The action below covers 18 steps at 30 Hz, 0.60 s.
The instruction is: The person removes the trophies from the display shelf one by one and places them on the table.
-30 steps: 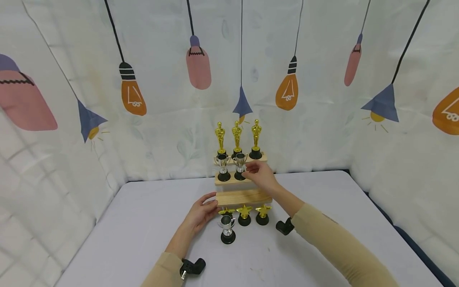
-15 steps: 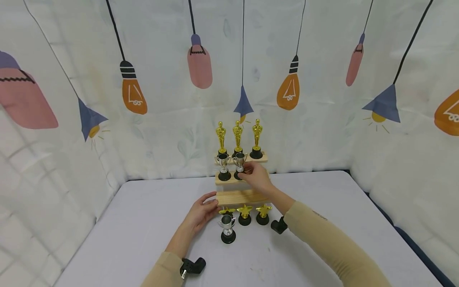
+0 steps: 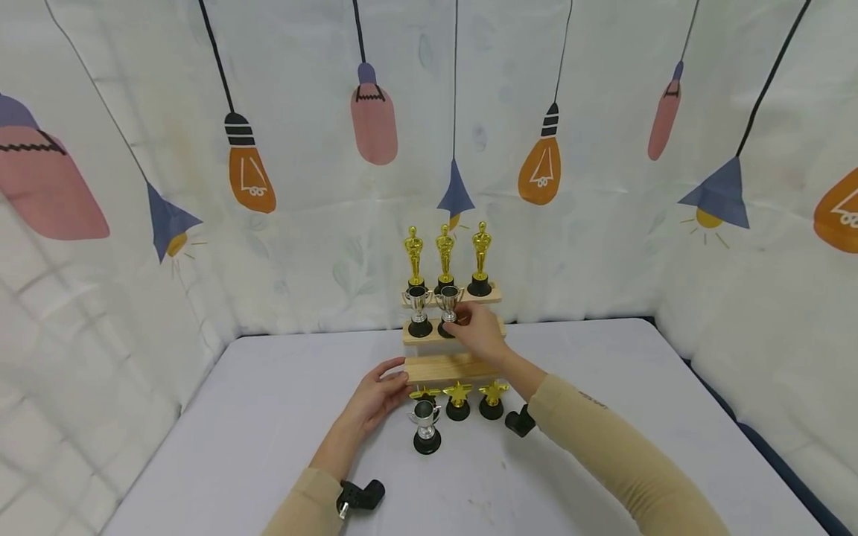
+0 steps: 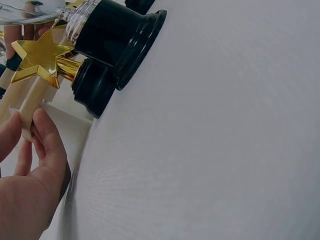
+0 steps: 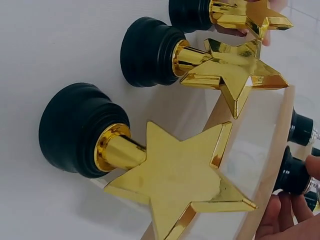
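My right hand [image 3: 481, 331] pinches the black base of a small silver trophy cup [image 3: 448, 298] on the middle tier of a stepped wooden display stand [image 3: 452, 367]. Thumb and fingers lie round that base [image 5: 289, 172] in the right wrist view. A matching silver cup [image 3: 417, 301] stands to its left on the same tier. With my left hand [image 3: 377, 394] I grip the left end of the lowest tier; thumb and forefinger lie either side of the wood [image 4: 31, 102] in the left wrist view. Three gold statuettes [image 3: 480, 253] stand upright along the top tier.
Three gold star trophies [image 3: 458, 394] stand on the white table [image 3: 570, 476] before the stand, the left one partly hidden by another silver cup [image 3: 425, 428] in front. Behind the table hangs a lamp-printed curtain [image 3: 322, 246].
My right hand has moved slightly left, and its fingers have gone from beside the silver cup to round its base. The left hand keeps its place on the stand.
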### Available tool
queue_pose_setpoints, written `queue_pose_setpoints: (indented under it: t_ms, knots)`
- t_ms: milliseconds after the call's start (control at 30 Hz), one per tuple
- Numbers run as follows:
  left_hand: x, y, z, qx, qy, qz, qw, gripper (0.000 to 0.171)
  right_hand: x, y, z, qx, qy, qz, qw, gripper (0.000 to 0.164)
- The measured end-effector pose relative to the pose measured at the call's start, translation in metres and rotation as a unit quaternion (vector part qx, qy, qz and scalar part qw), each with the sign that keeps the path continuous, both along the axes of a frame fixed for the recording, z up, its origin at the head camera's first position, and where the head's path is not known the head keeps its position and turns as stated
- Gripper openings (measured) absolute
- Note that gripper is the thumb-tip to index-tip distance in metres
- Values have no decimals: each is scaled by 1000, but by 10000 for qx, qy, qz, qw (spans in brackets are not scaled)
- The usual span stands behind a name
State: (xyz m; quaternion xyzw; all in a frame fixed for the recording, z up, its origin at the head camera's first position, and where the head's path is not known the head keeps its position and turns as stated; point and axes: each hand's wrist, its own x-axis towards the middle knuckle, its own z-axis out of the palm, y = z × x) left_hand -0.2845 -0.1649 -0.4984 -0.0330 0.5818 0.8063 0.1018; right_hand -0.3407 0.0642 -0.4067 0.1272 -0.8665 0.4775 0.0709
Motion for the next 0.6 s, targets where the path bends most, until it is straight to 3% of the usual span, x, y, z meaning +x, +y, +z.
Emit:
queue_pose_setpoints:
  t_ms: [267, 600]
  knots:
    - [0, 0, 0, -41, -26, -11, 10000, 52, 10, 5, 2, -5, 93, 78, 9999, 29]
    - [2, 1, 3, -165, 51, -23, 9998, 52, 29, 17, 6, -428, -237, 198, 9986, 29]
